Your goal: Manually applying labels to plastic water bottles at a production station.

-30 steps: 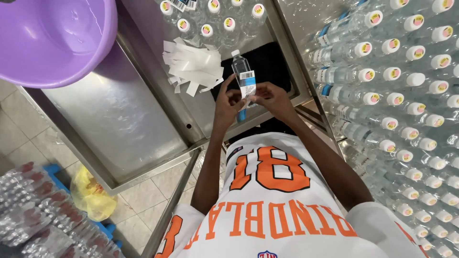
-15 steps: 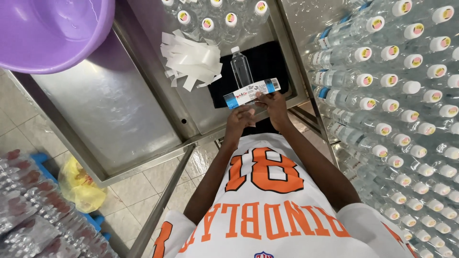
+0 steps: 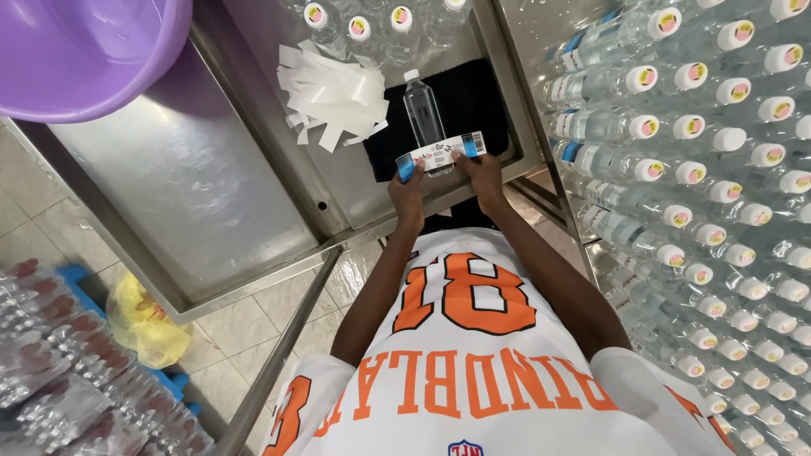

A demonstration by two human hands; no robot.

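A steel table (image 3: 211,194) is shown across the upper left and centre of the frame, with one purple basin (image 3: 80,51) overhanging its upper left corner. A stacked wall of capped bottles (image 3: 718,169), too many to be counted, fills the right side. One black mat (image 3: 473,110) lies at upper centre, and on it one clear plastic bottle (image 3: 422,110) stands unlabelled. A loose heap of white backing strips (image 3: 334,93) is seen just left of the mat; their number cannot be told. One white-and-blue label strip (image 3: 441,154) is held stretched flat across the bottle's lower part: the left hand (image 3: 409,187) is pinched on its left end and the right hand (image 3: 480,171) on its right end, fingers closed on the strip. The label is judged light, thin and limp, prone to curl or crease, so it is best held by both ends under slight tension. The bottle is judged light, smooth and easily tipped.
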